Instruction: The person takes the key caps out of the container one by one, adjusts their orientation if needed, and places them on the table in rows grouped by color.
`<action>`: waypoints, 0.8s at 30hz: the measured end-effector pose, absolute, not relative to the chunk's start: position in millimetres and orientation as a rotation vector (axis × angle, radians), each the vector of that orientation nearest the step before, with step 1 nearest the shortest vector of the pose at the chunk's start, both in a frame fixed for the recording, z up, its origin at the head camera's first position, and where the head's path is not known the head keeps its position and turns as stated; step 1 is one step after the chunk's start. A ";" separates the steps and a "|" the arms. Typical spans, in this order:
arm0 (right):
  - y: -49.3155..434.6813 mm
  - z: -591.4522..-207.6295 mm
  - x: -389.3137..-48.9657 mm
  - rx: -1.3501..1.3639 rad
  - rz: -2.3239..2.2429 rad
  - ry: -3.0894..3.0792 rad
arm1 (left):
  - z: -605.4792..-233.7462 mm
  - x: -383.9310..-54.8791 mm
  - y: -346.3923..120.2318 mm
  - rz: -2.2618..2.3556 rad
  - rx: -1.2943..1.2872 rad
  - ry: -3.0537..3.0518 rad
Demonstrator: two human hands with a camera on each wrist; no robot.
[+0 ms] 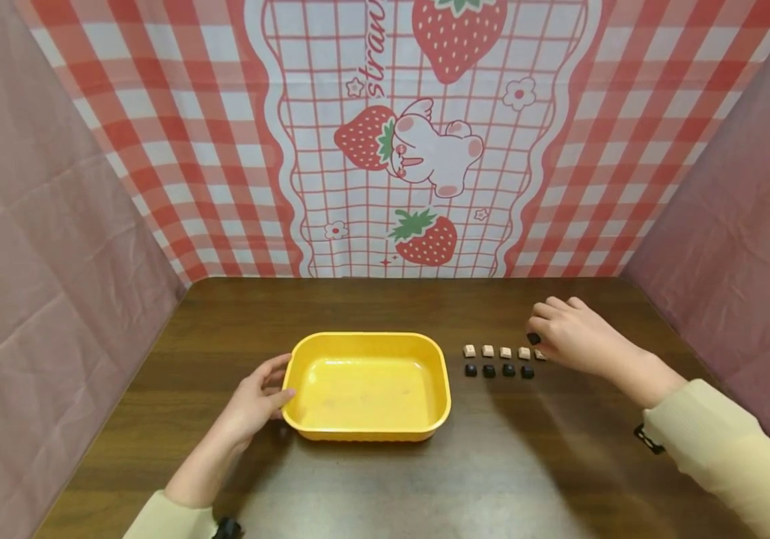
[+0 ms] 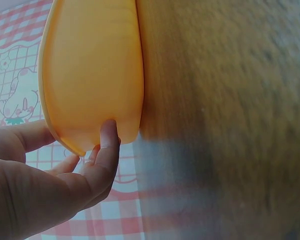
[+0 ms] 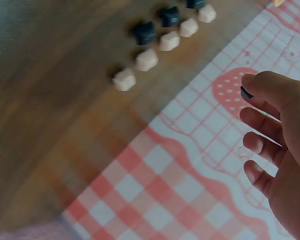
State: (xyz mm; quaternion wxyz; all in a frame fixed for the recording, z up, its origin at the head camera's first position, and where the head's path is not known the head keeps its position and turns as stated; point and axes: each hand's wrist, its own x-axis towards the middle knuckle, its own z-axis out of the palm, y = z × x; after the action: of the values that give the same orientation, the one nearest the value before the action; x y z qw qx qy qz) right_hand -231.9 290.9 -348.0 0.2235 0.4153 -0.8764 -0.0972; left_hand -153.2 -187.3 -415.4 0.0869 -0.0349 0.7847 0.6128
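Observation:
My left hand grips the left end of a yellow plastic tub, thumb over the rim and fingers against its outer wall, which the left wrist view shows from the side. Nothing lies inside the tub. To the right, my right hand pinches a small black keycap between thumb and forefinger, lifted above the table. Below and left of that hand are two rows of keycaps: beige keycaps behind, black keycaps in front. The hand partly hides the rightmost beige keycap in the head view.
Everything stands on a dark wooden table. A red-and-white checked strawberry cloth hangs along its back edge. Pink cloth walls close off the left and right sides.

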 end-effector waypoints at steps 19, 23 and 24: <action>326.8 -406.5 -228.1 1.021 -0.271 -2.676 | -415.8 -153.2 -187.2 1.837 -0.095 2.335; 329.0 -414.7 -230.4 1.018 -0.253 -2.690 | -415.5 -153.3 -187.3 1.839 -0.095 2.333; 329.1 -416.1 -231.2 1.019 -0.252 -2.691 | -415.4 -153.2 -187.3 1.840 -0.096 2.334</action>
State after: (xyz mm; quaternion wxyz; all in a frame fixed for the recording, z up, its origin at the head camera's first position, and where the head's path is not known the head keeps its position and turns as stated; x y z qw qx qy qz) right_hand -231.2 329.1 -416.1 0.1264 0.3499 -0.9242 -0.0866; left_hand -153.2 -187.3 -415.4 0.0842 -0.0322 0.7821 0.6166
